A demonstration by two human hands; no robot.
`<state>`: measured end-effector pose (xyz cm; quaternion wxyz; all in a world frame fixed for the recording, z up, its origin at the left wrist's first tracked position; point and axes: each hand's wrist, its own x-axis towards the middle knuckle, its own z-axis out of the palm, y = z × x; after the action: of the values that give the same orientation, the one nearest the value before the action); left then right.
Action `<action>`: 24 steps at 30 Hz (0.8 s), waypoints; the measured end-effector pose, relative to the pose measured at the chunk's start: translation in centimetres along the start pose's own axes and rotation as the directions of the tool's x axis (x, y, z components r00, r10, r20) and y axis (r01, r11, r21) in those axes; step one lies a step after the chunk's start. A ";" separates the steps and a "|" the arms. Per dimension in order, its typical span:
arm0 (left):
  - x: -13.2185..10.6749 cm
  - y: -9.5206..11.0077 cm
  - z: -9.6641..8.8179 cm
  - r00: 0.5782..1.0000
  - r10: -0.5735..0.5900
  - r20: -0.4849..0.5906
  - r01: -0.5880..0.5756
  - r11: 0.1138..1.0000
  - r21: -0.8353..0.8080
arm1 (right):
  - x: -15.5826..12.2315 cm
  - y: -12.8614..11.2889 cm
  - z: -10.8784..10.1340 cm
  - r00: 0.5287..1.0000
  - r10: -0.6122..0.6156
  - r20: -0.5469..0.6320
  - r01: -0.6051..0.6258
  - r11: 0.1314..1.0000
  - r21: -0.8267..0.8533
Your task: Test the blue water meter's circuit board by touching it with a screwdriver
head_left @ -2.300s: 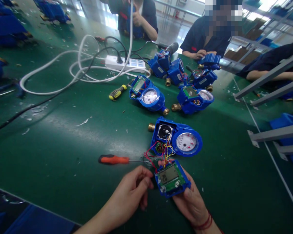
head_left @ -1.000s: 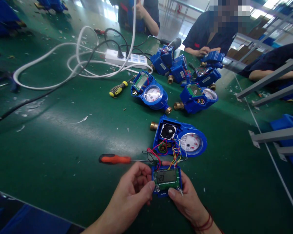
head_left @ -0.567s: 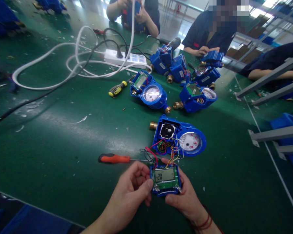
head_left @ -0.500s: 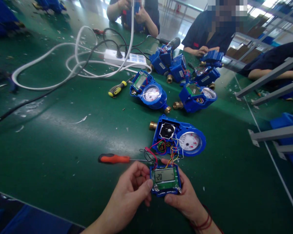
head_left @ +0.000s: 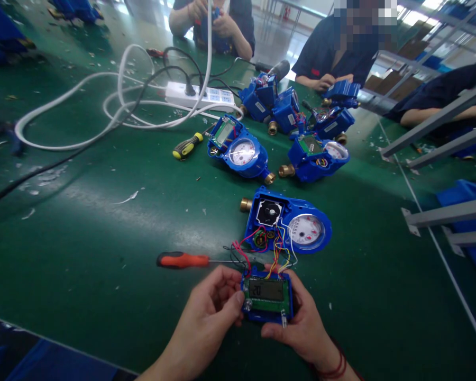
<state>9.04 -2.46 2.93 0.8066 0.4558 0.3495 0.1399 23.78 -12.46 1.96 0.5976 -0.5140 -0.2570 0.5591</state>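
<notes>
Between my hands is a display module (head_left: 266, 290), a green circuit board with an LCD in a blue frame. My right hand (head_left: 297, 317) grips its right side, thumb at the lower edge. My left hand (head_left: 218, 301) is closed, its thumb and curled fingers at the module's left edge. Red, yellow, white and black wires (head_left: 280, 248) run from the module to an opened blue water meter (head_left: 329, 233) just beyond, which has a round dial and a brass fitting. An orange-and-black screwdriver (head_left: 186, 260) lies left of the meter, its tip end near the black wires.
Behind stand two blue meters, one with an LCD (head_left: 241, 151) and one tilted (head_left: 317, 159), with several more farther back. A yellow screwdriver (head_left: 187, 146) and a white power strip (head_left: 200, 97) with looping cables lie left. Grey metal legs (head_left: 440, 217) stand right. Co-workers sit across the table (head_left: 103, 222).
The display module has tilted slightly in my hands, and its LCD looks darker. A small clear part at its lower right now points downward. The whole view has shifted slightly.
</notes>
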 end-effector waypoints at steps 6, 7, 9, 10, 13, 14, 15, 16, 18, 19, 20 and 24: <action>-0.1 -0.3 -0.8 0.980 0.198 -0.031 -0.147 0.814 0.561 | 0.1 0.3 -0.5 0.993 -0.089 -0.075 0.075 0.982 -0.173; -0.2 -0.2 -1.4 0.928 0.372 -0.018 -0.238 0.630 0.739 | 0.1 0.4 -0.5 0.991 -0.107 -0.084 0.089 0.976 -0.200; -0.2 0.1 -3.0 0.747 0.658 0.095 -0.275 0.176 0.945 | 0.1 0.3 -0.4 0.990 -0.108 -0.085 0.087 0.971 -0.222; -0.2 0.3 -3.9 0.683 0.713 0.155 -0.225 0.004 0.974 | 0.1 0.3 -0.4 0.993 -0.088 -0.082 0.069 0.974 -0.214; 0.2 0.6 -6.7 0.728 0.654 0.206 -0.044 -0.255 0.966 | -0.1 0.2 -0.3 0.997 -0.011 -0.081 -0.002 0.986 -0.164; 0.3 0.6 -7.5 0.761 0.612 0.216 -0.032 -0.297 0.954 | -0.2 0.3 -0.3 0.997 0.003 -0.082 -0.016 0.987 -0.160; 0.2 0.6 -8.2 0.786 0.571 0.236 -0.043 -0.330 0.943 | -0.3 0.3 -0.3 0.996 0.006 -0.087 -0.020 0.986 -0.165; 0.0 0.5 -8.8 0.801 0.537 0.266 -0.070 -0.357 0.931 | -0.3 0.5 -0.4 0.996 0.002 -0.095 -0.019 0.983 -0.181; -0.9 0.4 -9.6 0.801 0.500 0.329 -0.129 -0.392 0.911 | -0.4 0.7 -0.4 0.992 -0.017 -0.128 -0.012 0.975 -0.221; -1.6 0.3 -9.9 0.798 0.497 0.339 -0.142 -0.392 0.909 | -0.4 0.8 -0.4 0.988 -0.026 -0.149 -0.011 0.971 -0.240; -2.3 0.1 -10.0 0.794 0.504 0.339 -0.146 -0.382 0.913 | -0.4 0.9 -0.4 0.985 -0.034 -0.169 -0.010 0.967 -0.255; -5.3 -1.1 -9.5 0.775 0.560 0.294 -0.203 -0.220 0.954 | -0.2 0.8 -0.2 0.976 -0.027 -0.214 -0.040 0.952 -0.302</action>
<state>-1.45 0.13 1.05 0.0799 0.9480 0.2726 0.1434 23.57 -12.85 1.22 0.5337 -0.6585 -0.2721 0.4555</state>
